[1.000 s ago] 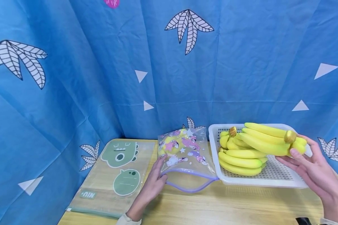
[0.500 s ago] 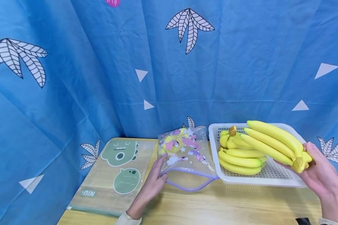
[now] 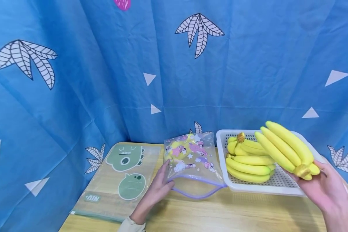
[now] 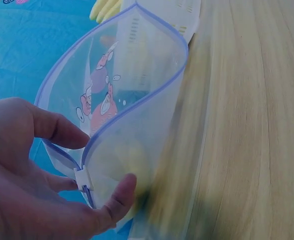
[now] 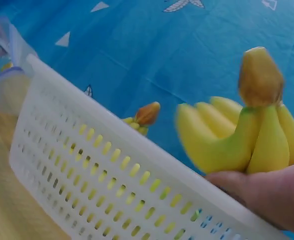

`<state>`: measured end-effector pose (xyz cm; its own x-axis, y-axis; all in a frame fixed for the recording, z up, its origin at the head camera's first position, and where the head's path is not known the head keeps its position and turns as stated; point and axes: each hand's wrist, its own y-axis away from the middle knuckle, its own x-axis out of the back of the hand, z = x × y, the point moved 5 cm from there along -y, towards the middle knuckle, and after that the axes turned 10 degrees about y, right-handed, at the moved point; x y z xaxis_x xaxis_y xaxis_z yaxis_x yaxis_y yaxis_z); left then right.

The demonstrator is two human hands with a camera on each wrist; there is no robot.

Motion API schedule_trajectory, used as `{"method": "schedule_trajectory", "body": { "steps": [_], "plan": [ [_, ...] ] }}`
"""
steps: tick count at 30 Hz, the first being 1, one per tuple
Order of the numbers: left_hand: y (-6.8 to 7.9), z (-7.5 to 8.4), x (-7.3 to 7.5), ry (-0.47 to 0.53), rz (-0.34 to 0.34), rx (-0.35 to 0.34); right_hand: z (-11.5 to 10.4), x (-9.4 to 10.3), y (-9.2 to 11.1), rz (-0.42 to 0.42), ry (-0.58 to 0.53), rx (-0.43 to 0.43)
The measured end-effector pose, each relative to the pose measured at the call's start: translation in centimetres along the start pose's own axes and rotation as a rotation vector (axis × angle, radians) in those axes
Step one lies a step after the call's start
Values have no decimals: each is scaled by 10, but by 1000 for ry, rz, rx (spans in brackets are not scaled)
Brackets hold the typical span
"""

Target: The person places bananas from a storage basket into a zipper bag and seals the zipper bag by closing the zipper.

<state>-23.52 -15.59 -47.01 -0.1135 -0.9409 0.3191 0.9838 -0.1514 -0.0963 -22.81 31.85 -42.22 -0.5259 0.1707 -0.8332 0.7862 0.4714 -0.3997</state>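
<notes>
My right hand [image 3: 322, 188] grips a bunch of yellow bananas [image 3: 287, 149] by its stem end, lifted above the right part of a white perforated basket [image 3: 266, 190]. The right wrist view shows the same bunch [image 5: 242, 140] and its brown stem above the basket wall [image 5: 102, 165]. A second banana bunch [image 3: 246, 158] lies in the basket. My left hand [image 3: 159, 187] pinches the left edge of a clear zip bag [image 3: 192, 161] printed with cartoons, purple-rimmed mouth gaping open. In the left wrist view my hand [image 4: 62, 190] holds the bag [image 4: 122, 100] by its zipper end; something yellow lies inside.
A flat clear pouch with green dinosaur prints [image 3: 121, 177] lies on the wooden table [image 3: 220, 216] to the left. A blue patterned curtain [image 3: 162, 71] hangs close behind and along both sides. Bare table surface lies in front of the bag and basket.
My right hand has turned the banana bunch so its tips point up and left and its stem down, and drawn it slightly toward me. The left hand and bag stay put.
</notes>
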Motion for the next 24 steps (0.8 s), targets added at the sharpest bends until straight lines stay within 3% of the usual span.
{"method": "schedule_trajectory", "body": {
  "steps": [3, 10, 16, 19, 24],
  "plan": [
    [0, 0, -2, 10, -16, 4, 3, -2, 0, 4, -6, 19],
    [1, 0, -1, 20, -8, 13, 2, -5, 5, 122, -46, -9],
    [1, 2, -2, 129, -53, -8, 12, -22, 11, -5, -1, -98],
    [0, 3, -3, 128, -52, 15, 19, -29, 12, -60, 16, -140],
    [-3, 4, -3, 106, -41, 42, 35, -33, 17, -78, 45, -209]
  ]
}}
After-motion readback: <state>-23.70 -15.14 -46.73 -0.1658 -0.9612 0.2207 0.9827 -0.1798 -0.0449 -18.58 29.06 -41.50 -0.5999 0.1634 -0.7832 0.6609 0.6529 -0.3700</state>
